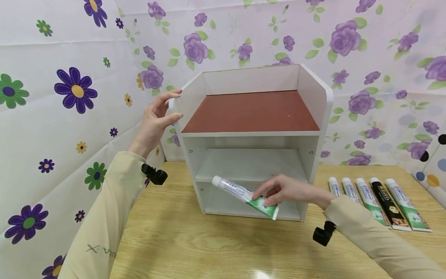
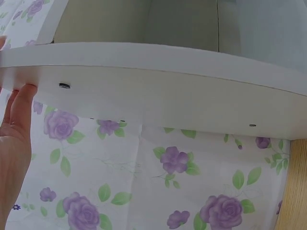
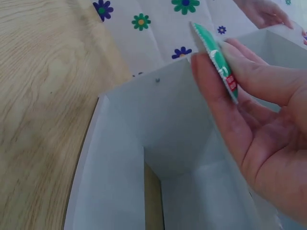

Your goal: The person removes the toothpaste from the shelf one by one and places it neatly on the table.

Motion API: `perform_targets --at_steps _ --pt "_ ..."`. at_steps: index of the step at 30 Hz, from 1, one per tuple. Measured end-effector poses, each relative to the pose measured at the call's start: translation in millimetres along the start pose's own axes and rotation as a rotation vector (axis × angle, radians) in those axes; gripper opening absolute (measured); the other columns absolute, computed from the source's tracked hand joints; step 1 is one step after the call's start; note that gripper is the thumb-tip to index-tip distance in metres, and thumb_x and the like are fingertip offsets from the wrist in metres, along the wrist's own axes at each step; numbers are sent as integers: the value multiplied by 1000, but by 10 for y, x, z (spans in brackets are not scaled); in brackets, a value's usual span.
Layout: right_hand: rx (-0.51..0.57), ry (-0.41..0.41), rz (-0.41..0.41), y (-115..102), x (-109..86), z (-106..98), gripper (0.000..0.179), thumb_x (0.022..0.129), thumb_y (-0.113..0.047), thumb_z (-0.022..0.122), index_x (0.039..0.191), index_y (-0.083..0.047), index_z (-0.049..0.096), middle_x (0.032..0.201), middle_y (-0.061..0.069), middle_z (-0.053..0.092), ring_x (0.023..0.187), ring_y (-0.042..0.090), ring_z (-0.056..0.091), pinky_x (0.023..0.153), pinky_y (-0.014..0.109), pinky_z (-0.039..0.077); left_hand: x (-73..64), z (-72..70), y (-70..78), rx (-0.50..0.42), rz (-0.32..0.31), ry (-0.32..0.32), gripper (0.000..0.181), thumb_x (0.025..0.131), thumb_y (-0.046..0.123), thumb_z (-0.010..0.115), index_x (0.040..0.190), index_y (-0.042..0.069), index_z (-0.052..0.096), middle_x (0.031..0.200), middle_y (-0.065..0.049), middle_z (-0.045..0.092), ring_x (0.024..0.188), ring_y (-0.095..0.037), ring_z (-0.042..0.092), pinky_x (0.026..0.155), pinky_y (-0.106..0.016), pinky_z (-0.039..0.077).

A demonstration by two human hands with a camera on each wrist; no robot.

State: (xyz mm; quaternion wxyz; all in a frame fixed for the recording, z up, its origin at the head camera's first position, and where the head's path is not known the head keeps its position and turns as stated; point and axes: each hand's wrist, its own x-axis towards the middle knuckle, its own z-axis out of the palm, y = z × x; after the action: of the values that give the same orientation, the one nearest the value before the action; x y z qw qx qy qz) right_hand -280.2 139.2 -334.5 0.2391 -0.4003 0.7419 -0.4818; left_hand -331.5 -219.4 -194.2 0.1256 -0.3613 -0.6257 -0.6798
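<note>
A small white shelf unit with a red-brown top board stands on the wooden table. My left hand holds the upper front edge of its left side panel, thumb and fingers on either side of the board. In front of the lower compartment, my right hand pinches a white and green toothpaste tube near its flat crimped end. The tube slants, its white cap up and to the left. Close up in the right wrist view, the tube's green end lies between thumb and fingers.
Several toothpaste tubes lie side by side on the table to the right, a black tube among them. Behind the unit hangs a flowered cloth; another cloth covers the left side.
</note>
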Motion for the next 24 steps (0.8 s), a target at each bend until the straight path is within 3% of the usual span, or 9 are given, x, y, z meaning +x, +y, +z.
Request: perform_targets --at_steps 6,14,24 --pt "-34 -94 -26 10 -222 -127 24 85 -10 62 109 -11 66 114 9 57 73 18 55 61 30 48 8 0 -15 -6 8 -2 43 81 -15 56 115 10 58 136 -7 38 122 -26 33 73 -28 45" --pt "-64 -186 -96 28 -510 -298 24 88 -4 58 110 -6 64 109 12 58 65 7 48 54 23 44 -8 -8 -15 -9 17 -11 43 81 -15 56 116 10 58 136 -9 38 123 -27 32 77 -29 45" --pt "-38 -227 -115 57 -858 -512 27 88 4 52 113 -3 61 106 14 59 59 12 45 51 28 46 -10 5 2 -20 10 -11 43 81 -15 56 116 9 58 136 -9 38 123 -26 32 75 -29 45"
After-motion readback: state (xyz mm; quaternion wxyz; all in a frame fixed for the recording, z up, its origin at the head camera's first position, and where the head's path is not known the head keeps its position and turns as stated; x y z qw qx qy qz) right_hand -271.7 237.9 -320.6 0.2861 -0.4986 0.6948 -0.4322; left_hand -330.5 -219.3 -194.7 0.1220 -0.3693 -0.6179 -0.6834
